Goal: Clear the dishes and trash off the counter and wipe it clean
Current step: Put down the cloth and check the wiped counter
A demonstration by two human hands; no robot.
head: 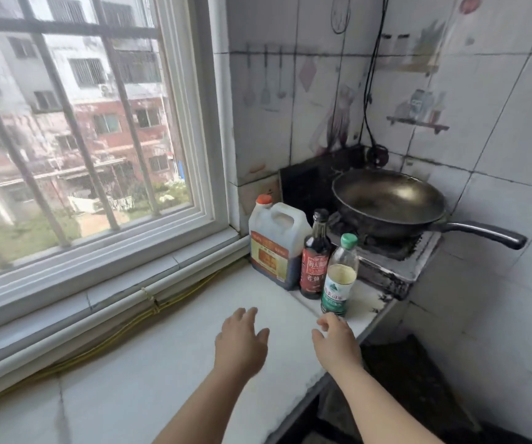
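A white tiled counter (149, 373) runs under the window. At its far end stand three containers: a large plastic jug (274, 248) with an orange cap, a dark soy sauce bottle (315, 257) with a red label, and a clear bottle (340, 277) with a green cap and label. My left hand (242, 341) hovers over the counter, fingers apart, holding nothing. My right hand (336, 339) reaches just below the green-capped bottle, fingers loosely spread, not touching it.
A black wok (389, 203) with a long handle sits on a grimy gas stove (396, 261) in the corner. A barred window (82, 123) lines the left. Yellow cables (149, 310) run along the sill. The counter's front edge drops off at the right.
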